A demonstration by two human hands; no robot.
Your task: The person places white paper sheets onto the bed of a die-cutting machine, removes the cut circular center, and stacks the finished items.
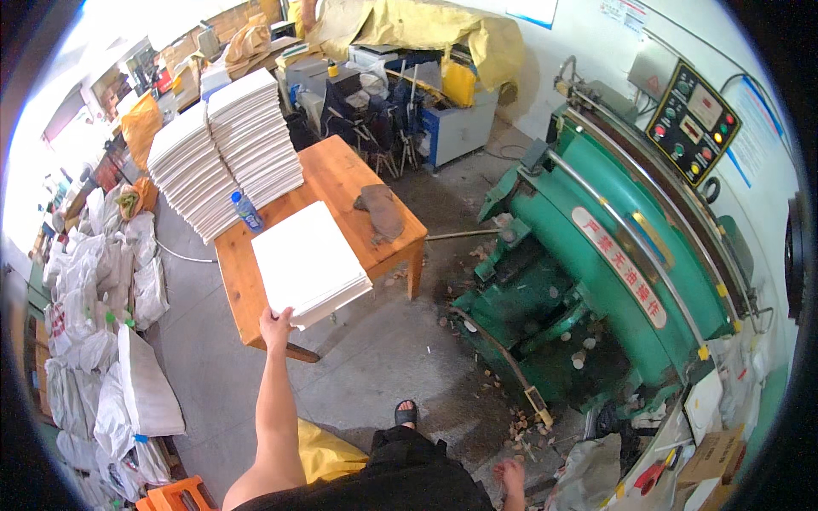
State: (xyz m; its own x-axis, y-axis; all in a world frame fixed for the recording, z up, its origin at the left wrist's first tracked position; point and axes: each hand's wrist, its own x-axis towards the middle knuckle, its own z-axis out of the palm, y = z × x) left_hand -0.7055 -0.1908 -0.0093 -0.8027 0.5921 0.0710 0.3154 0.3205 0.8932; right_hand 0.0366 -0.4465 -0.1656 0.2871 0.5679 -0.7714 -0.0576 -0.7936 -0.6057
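My left hand (275, 327) reaches out to the near left corner of a low stack of white sheets (311, 257) on a wooden table (234, 285). Its fingers close on the edge of the sheets at that corner. Low at my side hangs my right hand (511, 473), its fingers loosely apart and nothing visible in them. Behind the low stack stand two tall piles of white sheets (256, 136), side by side. A bottle with a blue cap (246, 212) is between them and the low stack. A brownish-grey cloth item (380, 213) lies on the table's right part.
A big green machine (588, 255) with a control panel (694, 122) fills the right side; debris (521, 430) litters the floor by it. White sacks (102, 298) line the left. An orange plastic stool or crate (177, 496) is near my left. Cluttered equipment (375, 102) stands at the back.
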